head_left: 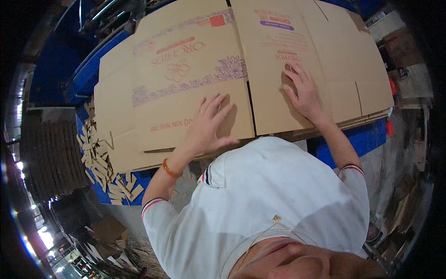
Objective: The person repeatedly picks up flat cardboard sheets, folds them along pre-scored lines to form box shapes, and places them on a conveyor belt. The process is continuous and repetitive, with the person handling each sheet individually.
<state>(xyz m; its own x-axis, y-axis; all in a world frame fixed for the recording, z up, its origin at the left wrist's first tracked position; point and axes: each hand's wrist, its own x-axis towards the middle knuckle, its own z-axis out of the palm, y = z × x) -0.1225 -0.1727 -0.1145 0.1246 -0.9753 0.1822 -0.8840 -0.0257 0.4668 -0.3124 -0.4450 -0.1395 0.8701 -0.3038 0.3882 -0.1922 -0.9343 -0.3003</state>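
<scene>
A flat, unfolded cardboard carton sheet lies before me, printed with purple flower bands and red lettering. Dark slots divide its panels, one running between my two hands. My left hand, an orange bracelet at its wrist, is over the left panel near the front edge, fingers spread. On the right panel, farther from my body, is my right hand, its fingers apart and slightly bent. Neither hand grips anything. Shadows lie beside both; whether every fingertip touches the board cannot be told. More sheet edges show beneath at the front right.
The sheets lie on a blue table. Many cardboard offcuts are heaped at its left end. Metal machine parts stand at the far left. A tall dark stack is farther left, with a brown carton low down.
</scene>
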